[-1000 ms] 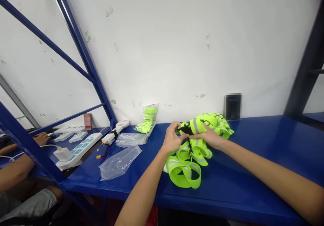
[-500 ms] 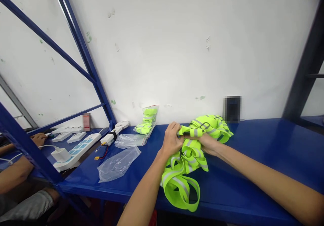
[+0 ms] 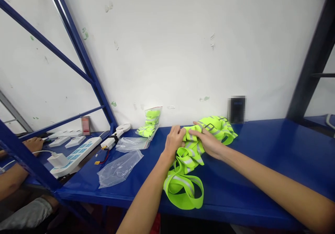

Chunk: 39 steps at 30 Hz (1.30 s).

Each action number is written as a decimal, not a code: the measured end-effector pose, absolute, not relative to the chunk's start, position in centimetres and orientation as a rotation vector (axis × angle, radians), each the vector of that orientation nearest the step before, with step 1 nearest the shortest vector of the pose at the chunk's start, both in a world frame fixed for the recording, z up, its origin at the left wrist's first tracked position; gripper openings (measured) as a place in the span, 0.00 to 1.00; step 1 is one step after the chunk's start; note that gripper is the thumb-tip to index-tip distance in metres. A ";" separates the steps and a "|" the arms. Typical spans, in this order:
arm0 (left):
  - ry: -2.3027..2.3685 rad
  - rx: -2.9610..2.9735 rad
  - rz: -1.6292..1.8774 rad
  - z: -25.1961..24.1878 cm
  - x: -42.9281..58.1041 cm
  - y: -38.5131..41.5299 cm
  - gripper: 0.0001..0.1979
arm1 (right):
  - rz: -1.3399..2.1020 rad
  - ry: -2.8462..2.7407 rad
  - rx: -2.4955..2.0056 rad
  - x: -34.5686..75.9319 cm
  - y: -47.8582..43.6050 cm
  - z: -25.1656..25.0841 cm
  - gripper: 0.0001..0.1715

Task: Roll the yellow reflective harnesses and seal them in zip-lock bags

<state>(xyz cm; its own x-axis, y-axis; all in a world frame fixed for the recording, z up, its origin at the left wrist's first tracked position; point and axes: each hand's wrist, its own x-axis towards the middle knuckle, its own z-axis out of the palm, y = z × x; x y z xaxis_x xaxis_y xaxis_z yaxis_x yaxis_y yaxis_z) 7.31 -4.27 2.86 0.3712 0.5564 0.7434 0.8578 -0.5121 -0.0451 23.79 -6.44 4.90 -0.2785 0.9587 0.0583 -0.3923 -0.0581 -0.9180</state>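
Your left hand (image 3: 173, 144) and right hand (image 3: 209, 142) pinched lime-green straps (image 3: 193, 147) between them.
The rest lay toward front and back edges of the counter (image 3: 274, 139).

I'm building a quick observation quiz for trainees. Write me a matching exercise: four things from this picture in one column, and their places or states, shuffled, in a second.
Things
1. Loose reflective straps
2. Small yellow-green bundle
3. Power strip
4. Handheld fan

Places or states
A. Has blue socket faces
B. Held by the left hand and right hand
C. Has a black band around its white body
D. Inside a clear plastic bag

Pairs: 1-B, 2-D, 3-A, 4-C
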 end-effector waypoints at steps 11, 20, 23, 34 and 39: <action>-1.142 -2.490 -1.421 3.7 6.4 -5.0 0.10 | 1.398 -1.161 -0.693 24.7 -4.3 3.4 0.21; -1.434 -2.438 -2.726 3.8 9.0 -5.4 0.29 | 1.350 -1.051 -0.605 24.8 -3.5 3.8 0.30; -1.578 -2.579 -3.007 3.3 9.8 -4.8 0.41 | 1.239 -1.122 -0.603 24.8 -3.5 3.8 0.30; -1.713 -3.681 -2.142 3.6 8.1 -5.7 0.37 | 0.405 -1.609 -0.708 26.3 -4.3 4.9 0.22; -1.566 -3.761 -2.228 3.4 8.0 -5.3 0.41 | 0.126 -1.661 -0.675 27.3 -3.9 5.3 0.21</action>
